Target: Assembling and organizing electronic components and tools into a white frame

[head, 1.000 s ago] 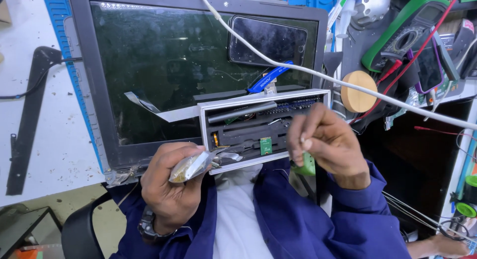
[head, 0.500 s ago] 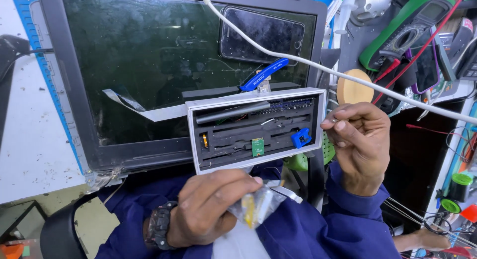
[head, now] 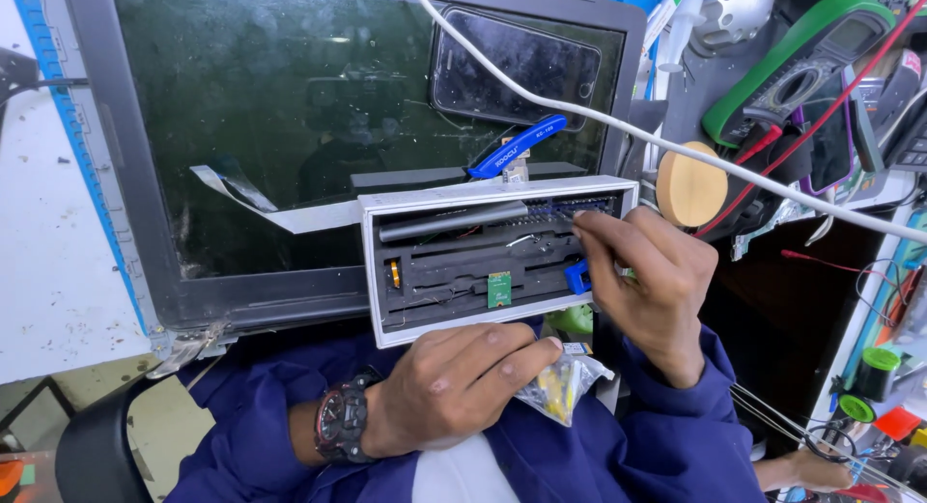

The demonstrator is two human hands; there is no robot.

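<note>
An open white tool case (head: 373,271) with a black insert rests on my lap against a dark laptop screen panel (head: 290,126). My right hand (head: 647,291) is at the case's right end, fingertips pinched at the row of bits; I cannot tell whether it grips one. A small green circuit board (head: 499,289) and a blue piece (head: 577,276) sit in the insert. Below the case, my left hand (head: 454,387), wearing a watch, holds a small clear plastic bag (head: 567,382) with yellow parts.
On the screen panel lie a black phone (head: 512,64), blue-handled cutters (head: 517,146) and a flat ribbon cable (head: 261,206). A white cable (head: 676,146) crosses overhead. A green multimeter (head: 801,69), a wooden disc (head: 695,189) and red leads crowd the right.
My left hand carried the plastic bag down from the case's front to my lap. My right hand moved from beside the case onto the bit row at its right end.
</note>
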